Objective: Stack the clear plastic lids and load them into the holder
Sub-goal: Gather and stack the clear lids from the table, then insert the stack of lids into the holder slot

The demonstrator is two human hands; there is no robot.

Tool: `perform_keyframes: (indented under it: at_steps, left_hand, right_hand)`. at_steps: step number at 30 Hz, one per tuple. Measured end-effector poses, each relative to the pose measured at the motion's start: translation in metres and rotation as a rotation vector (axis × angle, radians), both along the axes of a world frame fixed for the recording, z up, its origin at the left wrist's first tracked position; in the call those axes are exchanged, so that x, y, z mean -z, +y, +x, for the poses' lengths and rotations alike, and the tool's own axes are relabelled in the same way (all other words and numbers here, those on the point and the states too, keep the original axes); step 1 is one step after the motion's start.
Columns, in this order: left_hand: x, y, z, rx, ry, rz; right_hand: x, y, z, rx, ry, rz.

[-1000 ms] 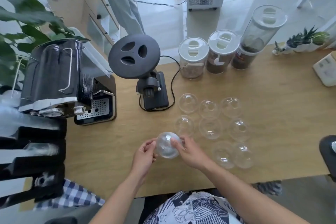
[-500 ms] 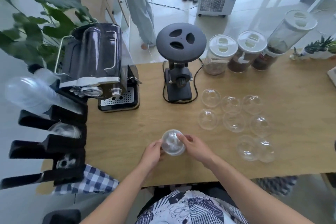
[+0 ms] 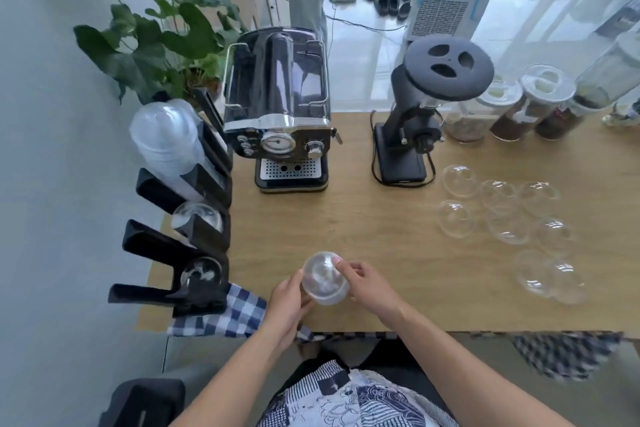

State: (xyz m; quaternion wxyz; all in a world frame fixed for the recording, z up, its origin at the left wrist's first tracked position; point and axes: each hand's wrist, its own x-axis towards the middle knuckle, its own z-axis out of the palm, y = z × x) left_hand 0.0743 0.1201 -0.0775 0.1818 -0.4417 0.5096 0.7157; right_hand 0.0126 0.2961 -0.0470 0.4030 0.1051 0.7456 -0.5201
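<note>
A stack of clear dome lids (image 3: 323, 279) is held just above the wooden table's front edge, between my left hand (image 3: 289, 305) and my right hand (image 3: 369, 288). Several more clear dome lids (image 3: 498, 215) lie loose on the table to the right. A black tiered holder (image 3: 194, 236) stands at the table's left end. Its top slot carries a stack of clear cups (image 3: 166, 139), and two lower slots each show a clear dome (image 3: 196, 217).
A black espresso machine (image 3: 277, 111) and a black grinder (image 3: 415, 121) stand at the back of the table (image 3: 381, 236). Jars with white lids (image 3: 526, 104) are at the back right. A checked cloth (image 3: 225, 315) hangs at the front left. A plant (image 3: 156, 31) and a standing person's legs are behind.
My view has swung to the left, bringing the holder and espresso machine toward the centre. Both hands still hold the lid stack, now closer to the holder.
</note>
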Motion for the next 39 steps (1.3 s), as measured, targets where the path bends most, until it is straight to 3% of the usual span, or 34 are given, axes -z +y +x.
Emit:
perform_keyframes:
  at_steps: [12, 23, 29, 39]
  left_hand:
    - [-0.038, -0.068, 0.017, 0.022, 0.077, -0.021]
    - [-0.186, -0.148, 0.023, 0.101, 0.367, -0.502]
    - [-0.215, -0.219, 0.047, 0.085, 0.282, -0.677]
    - [-0.171, -0.277, 0.070, 0.101, 0.107, -0.531]
  right_hand:
    - [-0.032, -0.050, 0.000, -0.033, 0.007, 0.026]
    - [-0.153, -0.117, -0.029, -0.170, 0.233, -0.237]
    - [-0.162, -0.176, -0.021, -0.259, 0.111, -0.292]
    - [-0.115, -0.226, -0.012, -0.469, 0.108, -0.282]
